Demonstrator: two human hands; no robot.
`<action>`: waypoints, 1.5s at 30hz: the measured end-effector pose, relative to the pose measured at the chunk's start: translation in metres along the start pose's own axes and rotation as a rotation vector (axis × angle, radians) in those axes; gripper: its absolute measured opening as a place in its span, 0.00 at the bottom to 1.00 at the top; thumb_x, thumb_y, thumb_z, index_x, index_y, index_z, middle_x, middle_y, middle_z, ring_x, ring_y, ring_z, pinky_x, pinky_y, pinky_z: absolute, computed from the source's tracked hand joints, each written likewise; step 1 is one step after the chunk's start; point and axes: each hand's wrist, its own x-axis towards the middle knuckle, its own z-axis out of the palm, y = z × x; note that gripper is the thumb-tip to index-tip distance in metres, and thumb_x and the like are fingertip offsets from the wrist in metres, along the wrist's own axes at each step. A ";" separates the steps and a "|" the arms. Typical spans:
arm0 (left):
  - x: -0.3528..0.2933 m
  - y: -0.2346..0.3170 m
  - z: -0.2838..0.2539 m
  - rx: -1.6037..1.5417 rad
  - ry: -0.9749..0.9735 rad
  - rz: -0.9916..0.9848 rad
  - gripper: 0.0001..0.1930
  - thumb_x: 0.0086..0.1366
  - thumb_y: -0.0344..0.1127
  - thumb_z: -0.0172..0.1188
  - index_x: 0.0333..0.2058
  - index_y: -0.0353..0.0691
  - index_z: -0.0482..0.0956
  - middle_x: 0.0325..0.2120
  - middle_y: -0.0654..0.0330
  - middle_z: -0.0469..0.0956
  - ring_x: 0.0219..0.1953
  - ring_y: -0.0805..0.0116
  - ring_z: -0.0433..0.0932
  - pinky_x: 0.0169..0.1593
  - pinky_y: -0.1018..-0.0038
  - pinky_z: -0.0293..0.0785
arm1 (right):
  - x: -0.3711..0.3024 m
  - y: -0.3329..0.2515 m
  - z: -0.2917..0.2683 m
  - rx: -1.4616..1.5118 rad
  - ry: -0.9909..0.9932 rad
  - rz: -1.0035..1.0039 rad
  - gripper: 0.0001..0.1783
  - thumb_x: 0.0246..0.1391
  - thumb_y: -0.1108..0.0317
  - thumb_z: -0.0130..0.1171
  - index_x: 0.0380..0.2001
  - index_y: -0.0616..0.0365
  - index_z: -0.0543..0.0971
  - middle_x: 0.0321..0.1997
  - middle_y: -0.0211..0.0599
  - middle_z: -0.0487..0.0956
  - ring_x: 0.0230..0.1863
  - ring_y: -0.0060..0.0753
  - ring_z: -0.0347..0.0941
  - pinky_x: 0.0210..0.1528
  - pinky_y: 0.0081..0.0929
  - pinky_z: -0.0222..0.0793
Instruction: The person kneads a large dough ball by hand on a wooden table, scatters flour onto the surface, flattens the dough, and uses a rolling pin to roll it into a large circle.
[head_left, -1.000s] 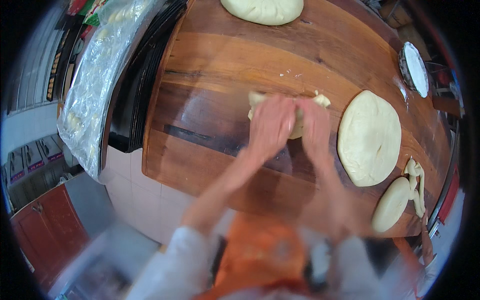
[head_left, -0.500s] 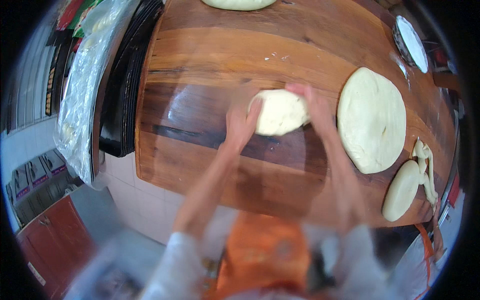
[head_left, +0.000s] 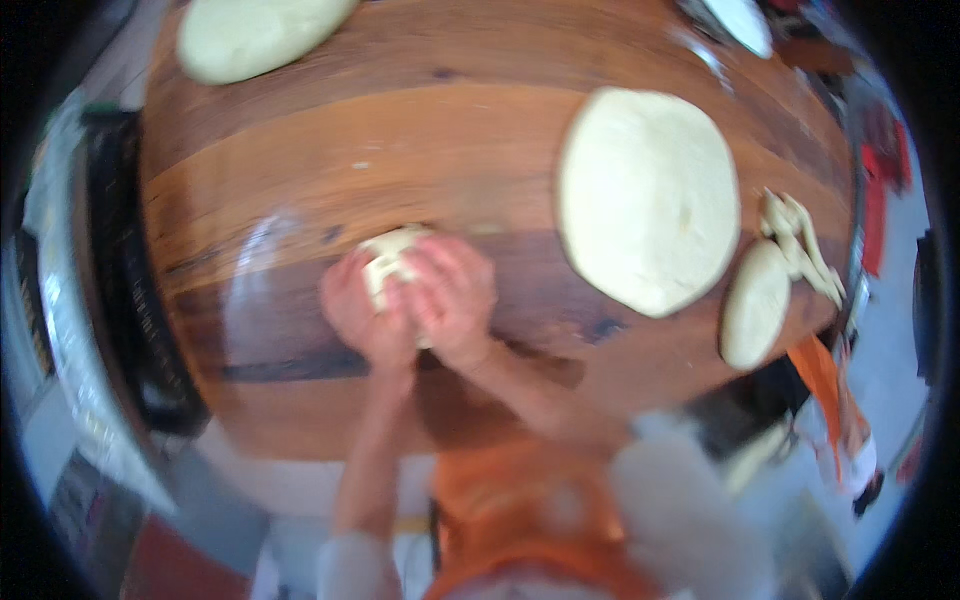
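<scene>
Grip, left hand [head_left: 365, 312]: curled closed on the dough lump [head_left: 390, 250], left side
Grip, right hand [head_left: 455, 295]: curled closed on same lump, right side, fingers over it
Dough lump: on bench [head_left: 300, 410], partly hidden by 2 hands
Large dough disc [head_left: 650, 200]: flat on bench, right of hands, apart
Right end: oval dough piece [head_left: 756, 305] just beside dough strips [head_left: 792, 235]
Upper left: 1 dough slab [head_left: 260, 35], cut off by view edge

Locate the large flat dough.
In the head view, the large flat dough lies right of centre on the table, right of the right hand, upper-left of the rightmost oval dough.
</scene>
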 end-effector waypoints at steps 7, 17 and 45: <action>0.086 -0.003 0.014 0.131 -0.155 -0.112 0.12 0.57 0.43 0.57 0.32 0.40 0.75 0.28 0.52 0.74 0.31 0.49 0.71 0.35 0.57 0.66 | 0.081 0.009 0.041 -0.033 -0.020 0.023 0.11 0.48 0.65 0.57 0.36 0.54 0.76 0.40 0.35 0.75 0.44 0.40 0.68 0.44 0.39 0.61; 0.101 0.008 -0.002 -0.104 -0.211 -0.113 0.17 0.62 0.46 0.48 0.42 0.42 0.74 0.38 0.51 0.74 0.43 0.50 0.71 0.46 0.55 0.62 | 0.114 0.022 0.029 0.326 -0.193 0.076 0.11 0.58 0.64 0.46 0.34 0.58 0.76 0.40 0.41 0.75 0.47 0.39 0.68 0.49 0.32 0.61; -0.031 0.003 -0.005 -0.102 0.063 -0.108 0.32 0.57 0.58 0.51 0.48 0.33 0.67 0.55 0.38 0.58 0.57 0.38 0.55 0.58 0.44 0.45 | -0.011 0.001 -0.010 -0.140 -0.193 -0.174 0.19 0.56 0.61 0.40 0.47 0.56 0.72 0.52 0.43 0.68 0.57 0.49 0.60 0.62 0.52 0.42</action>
